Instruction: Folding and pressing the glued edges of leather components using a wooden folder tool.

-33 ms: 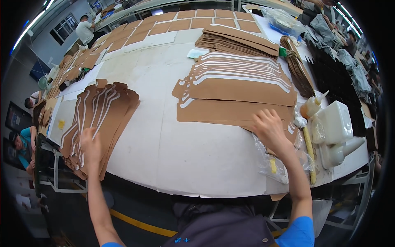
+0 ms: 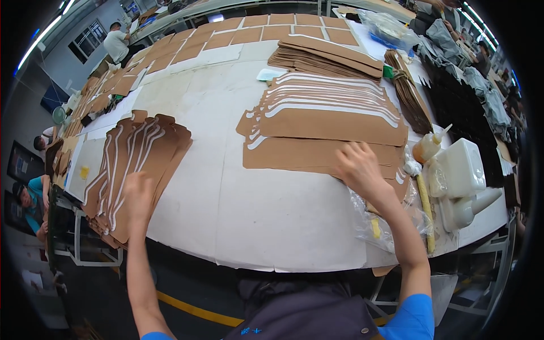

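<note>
My left hand (image 2: pixel 138 191), fingers curled in and a little blurred, is over the fanned stack of brown paper-like panels (image 2: pixel 161 144) at the left. White curved strips run along those panels. Whatever its fingers may hold is hidden. Over the right end of the front brown panel (image 2: pixel 289 154) is my right hand (image 2: pixel 358 165), also with bent, closed fingers; I cannot see what lies under them. Behind that panel, several overlapping brown panels (image 2: pixel 334 122) with white bent strips lie in a stepped row.
A thick brown pile (image 2: pixel 328 59) lies farther back, beside a tied bundle (image 2: pixel 409 93). A bottle with amber contents (image 2: pixel 428 147), a white jug (image 2: pixel 463 170), a yellow stick (image 2: pixel 425 212) and a clear plastic bag (image 2: pixel 362 218) are at the right. The white-covered table (image 2: pixel 226 221) ends near me.
My left hand has shifted right across the fanned panels. My right hand has moved slightly left and up over the front panel. The panels look unmoved.
</note>
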A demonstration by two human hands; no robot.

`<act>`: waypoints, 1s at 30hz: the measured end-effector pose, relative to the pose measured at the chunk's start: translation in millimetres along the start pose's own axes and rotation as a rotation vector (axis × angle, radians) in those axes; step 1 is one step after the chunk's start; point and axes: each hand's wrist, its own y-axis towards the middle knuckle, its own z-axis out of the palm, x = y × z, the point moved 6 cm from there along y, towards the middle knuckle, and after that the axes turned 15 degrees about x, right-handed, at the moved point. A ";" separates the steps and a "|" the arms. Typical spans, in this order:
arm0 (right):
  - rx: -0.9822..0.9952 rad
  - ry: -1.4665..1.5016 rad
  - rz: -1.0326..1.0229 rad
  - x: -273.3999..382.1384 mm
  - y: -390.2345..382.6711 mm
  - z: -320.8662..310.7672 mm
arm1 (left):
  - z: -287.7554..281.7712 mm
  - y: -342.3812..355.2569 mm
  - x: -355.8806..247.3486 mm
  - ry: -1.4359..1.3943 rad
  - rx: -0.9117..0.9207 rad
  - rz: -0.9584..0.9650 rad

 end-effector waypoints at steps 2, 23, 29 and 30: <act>-0.047 -0.154 -0.063 14.3 53.0 16.8 | 53.4 22.4 -63.9 -0.303 0.230 0.171; 0.101 -0.427 0.026 66.2 166.0 59.4 | 164.7 62.0 -255.6 -0.365 0.043 0.465; -0.206 0.091 0.061 7.5 162.3 59.8 | 163.1 76.9 -288.7 -0.290 -0.039 0.596; -0.208 0.089 0.054 4.4 162.9 52.2 | 163.7 81.0 -290.2 -0.233 -0.054 0.605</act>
